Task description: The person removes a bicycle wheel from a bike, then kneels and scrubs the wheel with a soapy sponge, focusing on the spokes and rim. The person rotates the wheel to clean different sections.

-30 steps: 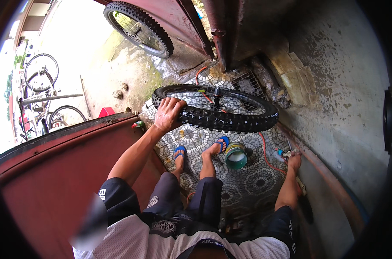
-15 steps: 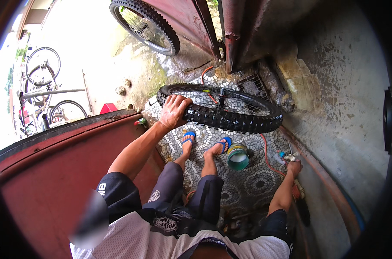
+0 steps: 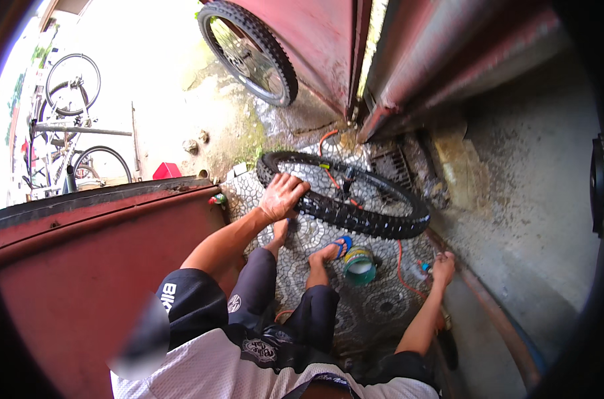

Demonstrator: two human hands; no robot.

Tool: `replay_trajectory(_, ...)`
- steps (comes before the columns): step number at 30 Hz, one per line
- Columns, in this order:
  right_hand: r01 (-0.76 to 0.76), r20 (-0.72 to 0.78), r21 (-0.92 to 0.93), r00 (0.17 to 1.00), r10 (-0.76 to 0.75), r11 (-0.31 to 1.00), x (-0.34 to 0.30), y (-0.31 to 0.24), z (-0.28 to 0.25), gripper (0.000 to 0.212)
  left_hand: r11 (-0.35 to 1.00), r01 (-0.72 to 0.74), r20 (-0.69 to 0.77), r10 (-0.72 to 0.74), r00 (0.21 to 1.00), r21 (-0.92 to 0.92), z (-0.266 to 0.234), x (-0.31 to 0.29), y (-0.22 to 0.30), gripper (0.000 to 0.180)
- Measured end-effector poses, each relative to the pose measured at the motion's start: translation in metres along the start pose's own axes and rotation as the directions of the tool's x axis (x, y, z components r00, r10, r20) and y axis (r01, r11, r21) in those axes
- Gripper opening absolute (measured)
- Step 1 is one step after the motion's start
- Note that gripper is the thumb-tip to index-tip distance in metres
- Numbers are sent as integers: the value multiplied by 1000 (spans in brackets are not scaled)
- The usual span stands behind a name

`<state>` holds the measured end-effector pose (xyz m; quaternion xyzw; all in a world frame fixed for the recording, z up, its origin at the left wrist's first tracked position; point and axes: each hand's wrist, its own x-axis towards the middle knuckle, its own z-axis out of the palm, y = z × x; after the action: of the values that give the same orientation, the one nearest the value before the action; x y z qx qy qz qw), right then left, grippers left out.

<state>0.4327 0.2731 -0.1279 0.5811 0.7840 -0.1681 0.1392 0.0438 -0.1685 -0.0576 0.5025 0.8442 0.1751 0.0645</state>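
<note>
My left hand (image 3: 283, 197) is closed over the left part of a black knobby bicycle tyre on a spoked wheel (image 3: 362, 219). The wheel is tilted above the patterned floor, its hub and spokes showing inside the ring; the tyre looks wet. My right hand (image 3: 442, 268), low by the right wall, is closed round a hose nozzle with a blue tip (image 3: 425, 266). My fingers hide most of the nozzle. Faint white spray shows beside the tip. Between the wheel and my legs stands a green bucket (image 3: 360, 276) with whitish liquid inside.
An orange hose (image 3: 402, 269) runs across the stone-patterned floor. A red metal panel (image 3: 116, 266) borders my left; a grey wall (image 3: 528, 193) borders my right. Another knobby wheel (image 3: 290, 83) leans by the red gate. A floor grate (image 3: 390, 166) lies beyond, and bicycles (image 3: 72, 126) stand far left.
The view has shifted. The held wheel tilts more, its right end lower, and its tyre now covers part of my left foot. My right hand now hides more of the nozzle.
</note>
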Motion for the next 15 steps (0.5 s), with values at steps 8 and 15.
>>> replay_trajectory(8,846,-106,146,529,-842,513,-167,-308,-72,70,999,-29,67,30,997,-19,-7,-5,-53,53)
replay_trajectory(15,752,179,-308,648,-741,583,-210,-467,-14,80,959,281,-22,-281,960,29,-75,8,-111,78)
